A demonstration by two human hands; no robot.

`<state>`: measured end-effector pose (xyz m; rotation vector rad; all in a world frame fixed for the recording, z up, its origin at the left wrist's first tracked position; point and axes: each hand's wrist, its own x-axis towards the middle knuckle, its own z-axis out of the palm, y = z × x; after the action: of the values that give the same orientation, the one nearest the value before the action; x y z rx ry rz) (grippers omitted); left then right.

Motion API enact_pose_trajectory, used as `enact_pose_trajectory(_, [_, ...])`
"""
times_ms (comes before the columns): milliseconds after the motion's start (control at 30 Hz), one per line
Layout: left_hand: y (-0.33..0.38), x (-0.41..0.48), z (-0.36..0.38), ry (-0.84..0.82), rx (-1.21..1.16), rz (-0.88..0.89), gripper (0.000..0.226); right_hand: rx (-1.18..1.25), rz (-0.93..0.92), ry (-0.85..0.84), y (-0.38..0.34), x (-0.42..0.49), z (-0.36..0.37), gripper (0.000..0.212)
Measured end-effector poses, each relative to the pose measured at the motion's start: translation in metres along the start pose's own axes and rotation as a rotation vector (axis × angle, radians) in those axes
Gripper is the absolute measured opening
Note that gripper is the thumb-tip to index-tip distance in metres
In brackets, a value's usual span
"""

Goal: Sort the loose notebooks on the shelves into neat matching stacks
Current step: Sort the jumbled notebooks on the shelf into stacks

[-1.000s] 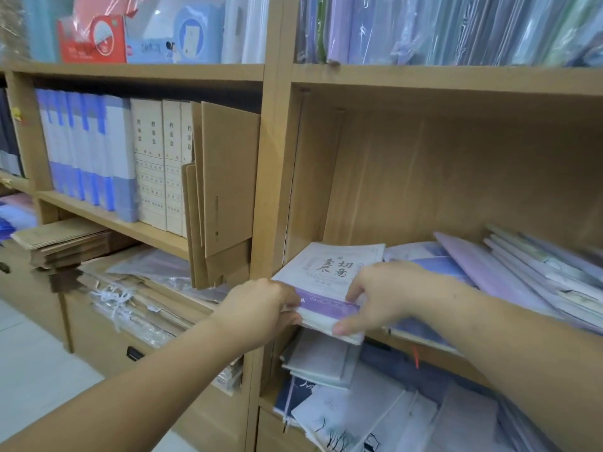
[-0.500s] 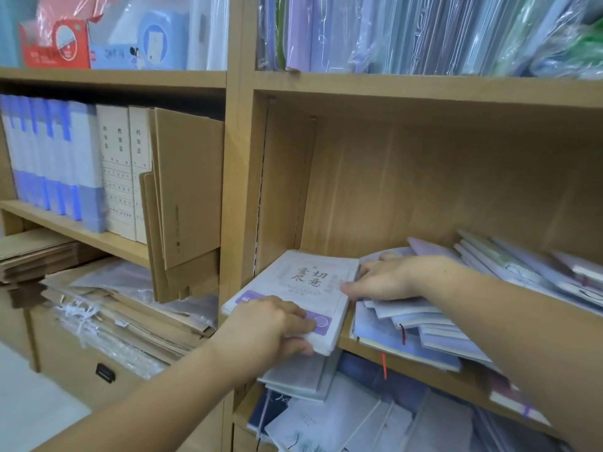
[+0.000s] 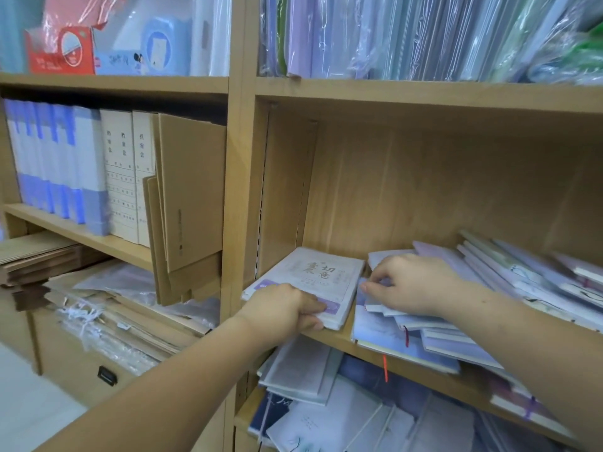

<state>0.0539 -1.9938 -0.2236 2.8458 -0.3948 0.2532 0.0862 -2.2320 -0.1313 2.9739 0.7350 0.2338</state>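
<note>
A stack of white notebooks with a purple label point(image 3: 318, 275) lies at the left end of the wooden shelf point(image 3: 329, 339), against the side panel. My left hand point(image 3: 284, 309) grips its front edge, fingers curled over the top and thumb under. To its right a loose pile of pale blue and lilac notebooks point(image 3: 401, 334) fans out over the shelf edge. My right hand point(image 3: 408, 283) rests on this pile and its fingertips pinch the corner of a top notebook. More notebooks point(image 3: 522, 275) lean in a slanted row further right.
The shelf below holds a jumble of white and dark blue notebooks point(image 3: 310, 373). Plastic-wrapped folders point(image 3: 408, 34) fill the shelf above. In the left bay stand blue-and-white file boxes point(image 3: 62, 164), cream boxes and flat brown cardboard point(image 3: 192, 190). A drawer cabinet point(image 3: 81, 363) sits lower left.
The white stack has been pushed back onto the shelf against the left panel. My right hand left that stack and moved right onto the blue pile.
</note>
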Motion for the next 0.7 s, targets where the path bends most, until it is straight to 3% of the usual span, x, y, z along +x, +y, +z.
enact_pose_trajectory(67, [0.004,-0.001,-0.002,-0.033,0.005,-0.043,0.045,-0.081,-0.006,0.082,-0.004,-0.011,-0.009,0.037])
enact_pose_trajectory(200, [0.025,-0.010,0.000,-0.010,0.064,-0.025,0.034,-0.025,0.032,0.034,0.012,-0.046,-0.033,0.045])
enact_pose_trajectory(333, [0.071,-0.002,0.002,0.209,-0.423,-0.094,0.023,0.018,0.035,0.123,0.050,-0.087,-0.041,0.053])
enact_pose_trajectory(433, [0.107,0.015,0.002,0.176,-0.821,-0.282,0.036,-0.067,-0.028,0.154,0.062,-0.114,-0.028,0.072])
enact_pose_trajectory(500, [0.126,0.023,-0.003,0.109,-0.939,-0.361,0.041,-0.128,-0.062,0.137,0.063,-0.125,-0.021,0.083])
enact_pose_trajectory(567, [0.133,0.028,-0.007,0.074,-0.898,-0.373,0.043,-0.159,-0.077,0.133,0.065,-0.130,-0.018,0.090])
enact_pose_trajectory(700, [0.129,0.021,-0.020,0.043,-0.530,-0.398,0.055,-0.280,-0.040,0.106,0.054,-0.131,-0.012,0.104])
